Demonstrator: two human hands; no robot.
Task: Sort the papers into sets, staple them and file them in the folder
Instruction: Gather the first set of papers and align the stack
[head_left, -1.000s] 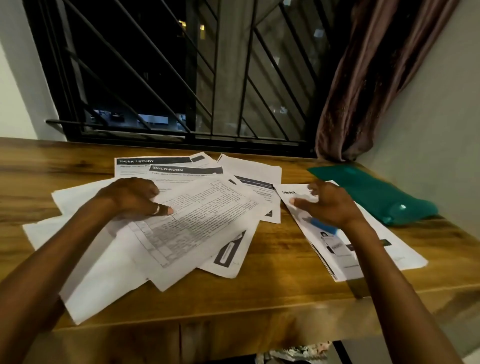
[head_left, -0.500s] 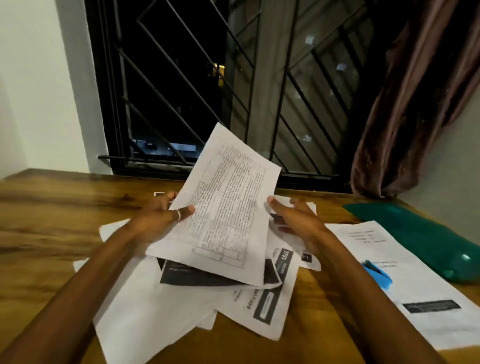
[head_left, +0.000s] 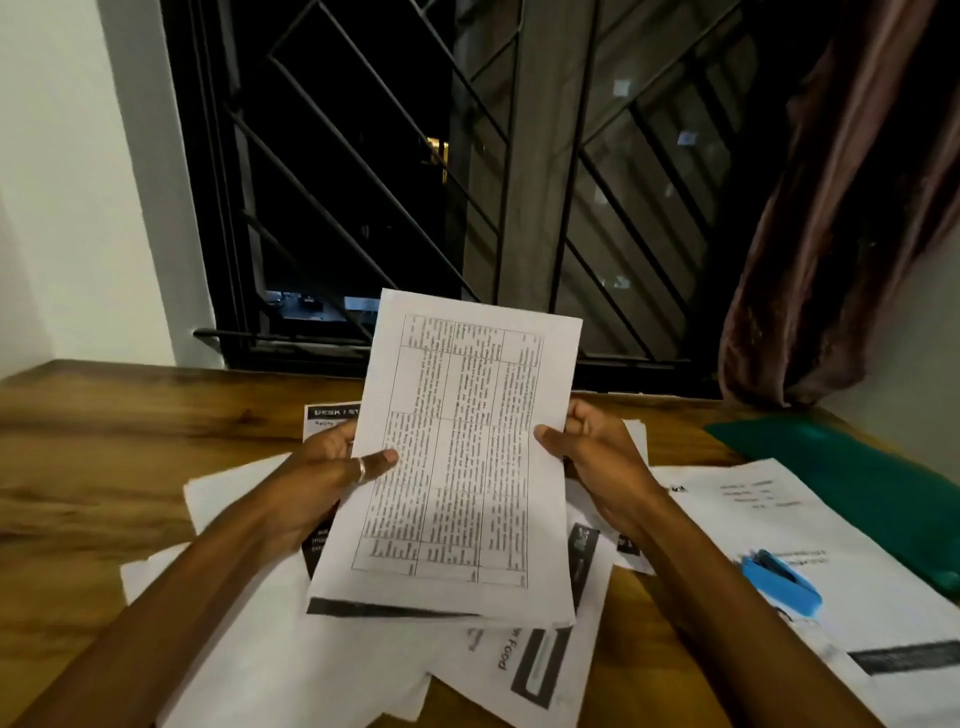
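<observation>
Left grip and right grip are pinching the side edges of a printed sheet, thumbs on its face, holding it tilted above loose papers mid-desk, blue stapler lying on a sheet toward the right edge, green folder by the far right corner.

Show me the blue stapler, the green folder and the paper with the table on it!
Blue plastic stapler (head_left: 782, 582), head view, middle of its top.
Flat green plastic folder (head_left: 857, 467), head view, bare cover near the wall.
White paper sheet with a printed table (head_left: 457, 457), head view, centre of the grid.
</observation>
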